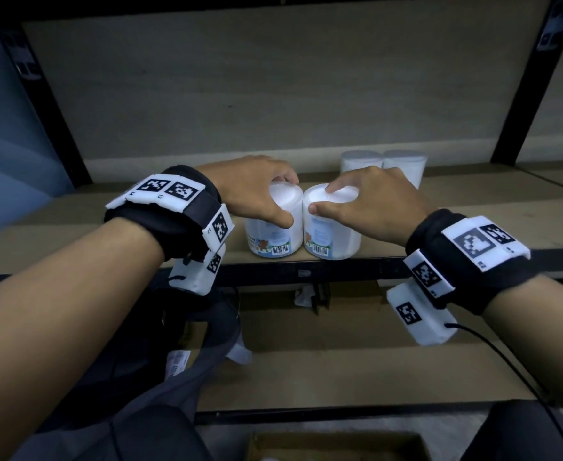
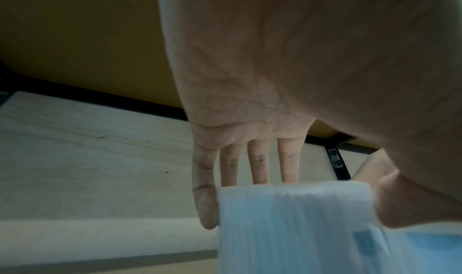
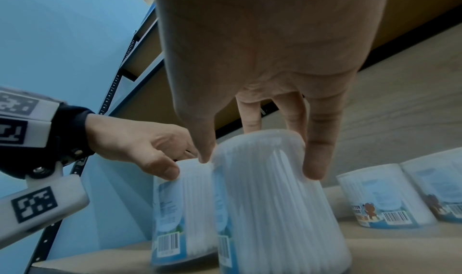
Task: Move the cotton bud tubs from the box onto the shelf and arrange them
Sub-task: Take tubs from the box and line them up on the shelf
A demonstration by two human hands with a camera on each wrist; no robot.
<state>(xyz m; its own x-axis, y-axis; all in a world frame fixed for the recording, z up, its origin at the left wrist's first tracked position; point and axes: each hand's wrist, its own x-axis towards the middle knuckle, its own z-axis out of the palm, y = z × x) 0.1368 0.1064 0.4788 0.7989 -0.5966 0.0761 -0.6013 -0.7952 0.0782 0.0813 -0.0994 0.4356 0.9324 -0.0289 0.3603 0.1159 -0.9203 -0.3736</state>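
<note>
While both my hands are up on the shelf [image 1: 473, 224], I count four tubs there. Two tubs at the back [image 1: 385, 166] stand side by side, just past my right hand [image 1: 370, 207], and nobody is touching them. Two more tubs are at the front edge, and these are the ones I am holding.

My left hand [image 1: 257, 191] comes down from above on the left tub [image 1: 272, 227]. My thumb is on the near side of its top and my fingers [image 2: 260, 165] curl over the far side, so I am gripping it. My right hand does the same to the right tub [image 1: 331, 231], with my thumb at the near rim and my fingers [image 3: 322, 149] wrapped over the lid. These two tubs stand upright and touch each other, so my hands are close together, almost meeting in the middle.

I think I am about to let go of this pair, or push them into line with the back ones. They sit very near the front edge, so I would slide them back a bit.

Down below my arms I can see a corner of the box [image 1: 336, 444]. I cannot tell if more tubs are in it, so I do not know how many are left to move.
</note>
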